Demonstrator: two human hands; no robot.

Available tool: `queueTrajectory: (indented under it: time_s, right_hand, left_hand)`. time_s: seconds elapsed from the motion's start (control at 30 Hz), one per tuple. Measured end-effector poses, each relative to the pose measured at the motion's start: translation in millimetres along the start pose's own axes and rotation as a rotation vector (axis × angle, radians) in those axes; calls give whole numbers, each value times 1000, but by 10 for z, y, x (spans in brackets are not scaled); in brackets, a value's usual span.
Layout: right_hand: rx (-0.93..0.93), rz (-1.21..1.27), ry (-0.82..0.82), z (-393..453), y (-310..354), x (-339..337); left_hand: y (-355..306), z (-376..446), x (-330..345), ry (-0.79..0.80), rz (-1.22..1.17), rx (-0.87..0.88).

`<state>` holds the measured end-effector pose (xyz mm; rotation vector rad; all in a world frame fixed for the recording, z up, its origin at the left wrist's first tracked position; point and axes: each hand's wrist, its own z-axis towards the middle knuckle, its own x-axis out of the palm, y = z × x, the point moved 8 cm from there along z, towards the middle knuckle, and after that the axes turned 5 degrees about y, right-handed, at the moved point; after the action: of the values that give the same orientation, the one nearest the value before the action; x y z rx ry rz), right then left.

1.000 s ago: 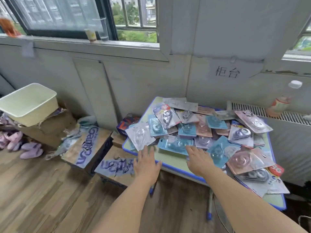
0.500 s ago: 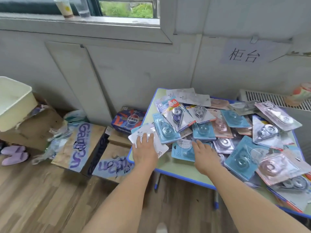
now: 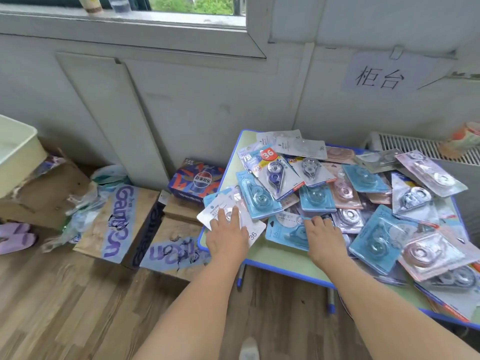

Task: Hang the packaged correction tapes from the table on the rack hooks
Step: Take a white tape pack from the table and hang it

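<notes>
Both hands reach onto a small blue-edged table [image 3: 283, 263] heaped with packaged correction tapes [image 3: 345, 193] in blue, pink, white and clear cards, the pile covering most of the top and spilling toward its right edge. The left hand [image 3: 227, 237] lies flat, fingers straight and slightly spread, on a white pack [image 3: 255, 231] at the table's left front corner; that pack juts past the left edge. The right hand [image 3: 323, 239] rests palm down on a blue pack [image 3: 284, 229] near the front edge, fingers stretched forward with their tips at the foot of the pile; neither hand curls round anything. To the left of the table, on the wood floor, sit cardboard boxes [image 3: 117, 222] printed in purple, and a Pepsi carton [image 3: 197, 180] against the wall. A paper sign [image 3: 380, 77] hangs on the wall above the table.
</notes>
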<state>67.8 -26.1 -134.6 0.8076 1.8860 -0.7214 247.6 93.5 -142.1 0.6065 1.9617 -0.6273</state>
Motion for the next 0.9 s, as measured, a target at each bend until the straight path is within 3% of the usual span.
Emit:
queueTrajectory:
  time_s: [0.3, 0.63, 0.9]
  right_hand:
    - [-10, 24, -5, -130, 14, 24]
    - [-44, 115, 28, -267, 27, 135]
    - [-16, 190, 26, -449, -85, 210]
  left_hand:
    - [-53, -168, 183, 7, 58, 84]
    - [44, -266, 321, 52, -163, -22]
    - [-22, -485, 337, 33, -146, -26]
